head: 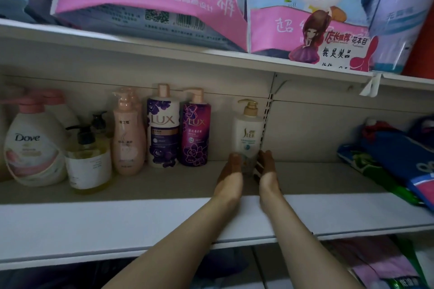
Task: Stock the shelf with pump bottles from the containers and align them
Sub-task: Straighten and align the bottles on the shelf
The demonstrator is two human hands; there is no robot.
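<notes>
With my left hand (231, 171) and right hand (266, 169) flat against the white Slek bottle (248, 135), I should slide it left, label forward, beside the purple Lux bottle (195, 128).

Bare shelf (317, 178) (right of white bottle (248, 134))

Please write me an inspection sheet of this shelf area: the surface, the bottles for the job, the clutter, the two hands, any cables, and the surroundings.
Surface: white shelf, bare at its front.
Job's things: white bottle with gold pump upright at the back, apart from the row; two purple Lux bottles, pink bottle, yellow bottle with black pump and Dove bottle stand to its left.
Clutter: blue packets lying at the shelf's right end.
Hands: left hand and right hand, fingers straight, flank the white bottle's base.
Cables: nothing seen.
Surroundings: pink and blue packs on the upper shelf; handwritten card at its edge.
</notes>
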